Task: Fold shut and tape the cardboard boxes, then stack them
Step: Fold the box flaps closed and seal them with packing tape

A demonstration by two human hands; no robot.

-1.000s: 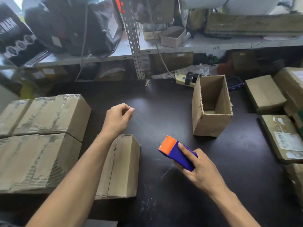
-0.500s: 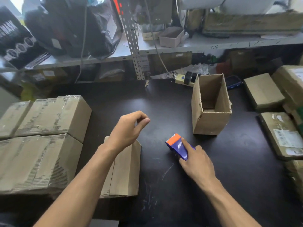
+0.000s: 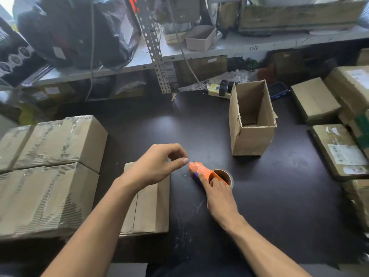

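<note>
Matte black tabletop (image 3: pixel 279 206); right hand (image 3: pixel 218 193) gripping orange tape dispenser (image 3: pixel 201 169), left-hand fingers (image 3: pixel 179 159) loosely curled, empty.

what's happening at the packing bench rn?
A person is packing boxes at a dark table. The right hand rests on an orange tape dispenser lying on the table, fingers on the tape roll. The left hand hovers over a closed small box, fingers loosely curled, holding nothing. One open box stands upright behind, flaps not yet folded. Taped boxes sit in a group at the left.
</note>
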